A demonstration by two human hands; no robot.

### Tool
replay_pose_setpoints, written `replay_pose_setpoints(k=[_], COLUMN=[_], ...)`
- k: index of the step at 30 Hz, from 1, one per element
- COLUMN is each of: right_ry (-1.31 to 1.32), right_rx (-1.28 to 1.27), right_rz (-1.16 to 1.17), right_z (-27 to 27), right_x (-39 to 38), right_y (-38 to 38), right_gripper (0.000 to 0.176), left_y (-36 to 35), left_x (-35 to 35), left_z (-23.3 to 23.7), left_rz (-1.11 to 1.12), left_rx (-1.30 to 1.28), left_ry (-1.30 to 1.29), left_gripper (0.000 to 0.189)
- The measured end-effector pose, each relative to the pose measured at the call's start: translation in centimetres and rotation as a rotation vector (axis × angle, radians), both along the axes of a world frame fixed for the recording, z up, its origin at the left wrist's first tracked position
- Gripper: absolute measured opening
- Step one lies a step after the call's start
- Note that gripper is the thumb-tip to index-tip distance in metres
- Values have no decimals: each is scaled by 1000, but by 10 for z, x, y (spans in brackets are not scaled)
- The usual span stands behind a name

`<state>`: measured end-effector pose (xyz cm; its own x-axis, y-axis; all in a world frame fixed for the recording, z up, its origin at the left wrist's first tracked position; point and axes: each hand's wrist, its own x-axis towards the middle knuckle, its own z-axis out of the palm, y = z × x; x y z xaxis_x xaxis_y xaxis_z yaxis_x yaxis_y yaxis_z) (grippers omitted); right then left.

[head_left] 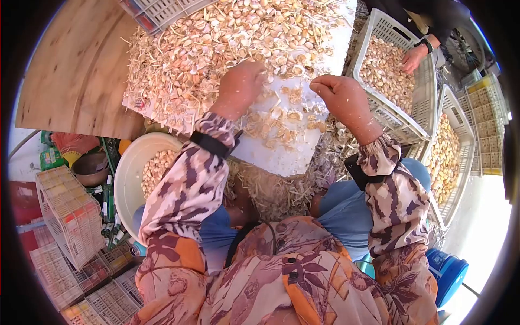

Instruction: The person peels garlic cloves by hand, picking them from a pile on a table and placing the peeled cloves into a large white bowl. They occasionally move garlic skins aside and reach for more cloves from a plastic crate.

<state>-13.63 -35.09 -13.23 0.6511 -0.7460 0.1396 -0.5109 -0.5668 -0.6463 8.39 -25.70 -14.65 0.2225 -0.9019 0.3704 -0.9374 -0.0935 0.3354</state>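
Garlic cloves (216, 40) lie in a wide heap of cloves and dry skins on a white board (281, 157). My left hand (241, 89) is closed at the near edge of the heap, its fingertips mostly hidden behind the knuckles. To the right, my right hand (344, 103) hovers over the board's right side, fingers curled and pinched against the thumb. Whatever either hand grips is too small or hidden to make out. Loose garlic skins (279, 122) are scattered on the board between both hands.
A cream basin (127, 179) with cloves stands at my left knee. On the right are a white crate (392, 111) of cloves, where another person's hand (414, 58) reaches in, and a second crate (455, 189). Stacked crates (70, 216) stand at far left; a blue bucket (447, 276) sits lower right.
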Motion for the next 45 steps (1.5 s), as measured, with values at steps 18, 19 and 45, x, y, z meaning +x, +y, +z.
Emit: replay_pose_setpoints(k=[18,19,45], right_ry=[-511,-523,-1032], right_rx=[684,721,1335], right_rz=[17,19,-345], right_z=[-23,-23,7], right_x=[43,38,-3], right_y=[54,57,-11], right_gripper=[36,34,15], left_y=[39,42,-171], left_x=[-85,-95,-12], left_z=[1,2,-25], left_rz=[155,187,-354], left_rx=[-343,-357,122], left_ry=[1016,1067,-146], left_gripper=[15,15,16])
